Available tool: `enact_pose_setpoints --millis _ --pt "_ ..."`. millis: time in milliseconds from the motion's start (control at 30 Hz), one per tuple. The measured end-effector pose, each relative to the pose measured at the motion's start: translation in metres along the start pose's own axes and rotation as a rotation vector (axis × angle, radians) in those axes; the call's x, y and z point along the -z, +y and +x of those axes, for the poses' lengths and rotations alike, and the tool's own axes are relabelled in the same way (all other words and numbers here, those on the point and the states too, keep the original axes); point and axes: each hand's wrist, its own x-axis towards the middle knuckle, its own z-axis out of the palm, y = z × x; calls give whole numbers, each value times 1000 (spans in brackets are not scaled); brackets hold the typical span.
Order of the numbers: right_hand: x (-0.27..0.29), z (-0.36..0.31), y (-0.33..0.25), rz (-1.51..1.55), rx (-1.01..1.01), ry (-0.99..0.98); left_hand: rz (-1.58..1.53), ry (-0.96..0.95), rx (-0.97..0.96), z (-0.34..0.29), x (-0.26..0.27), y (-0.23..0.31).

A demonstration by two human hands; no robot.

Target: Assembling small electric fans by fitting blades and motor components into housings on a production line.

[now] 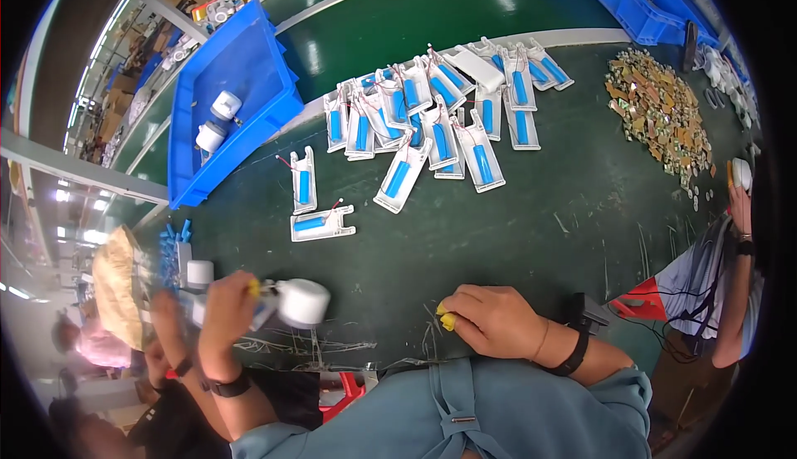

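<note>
My left hand (pixel 228 310) has its fingers closed, with yellow on the fingertips. It pinches the small metal end of a white cylindrical housing (pixel 303 303), which hangs out to the right, slightly blurred. My right hand (pixel 501 324) rests low over the table with thumb and forefinger pressed together. Yellow finger covers are on these two tips; anything between them is hidden. Ahead of my left hand, a white tray-shaped casing with a blue battery cell (pixel 309 224) lies sideways. Another casing with a battery (pixel 304 180) stands lengthwise behind it.
Many similar casings (pixel 440 139) are heaped at the far middle. A blue bin (pixel 286 102) holds white housings at left. Small circuit boards (pixel 660 110) are piled at right. Blue cells (pixel 174 251) lie near a co-worker's hand (pixel 166 318); another person's hand (pixel 739 197) is at far right.
</note>
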Motion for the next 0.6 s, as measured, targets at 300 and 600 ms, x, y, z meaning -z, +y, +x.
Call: enact_pose_setpoints --millis 300,600 --pt "0 4 6 -9 -15 -12 60 395 -285 51 -20 70" --pt "-1 5 4 14 -35 4 -204 315 -417 113 -54 115"
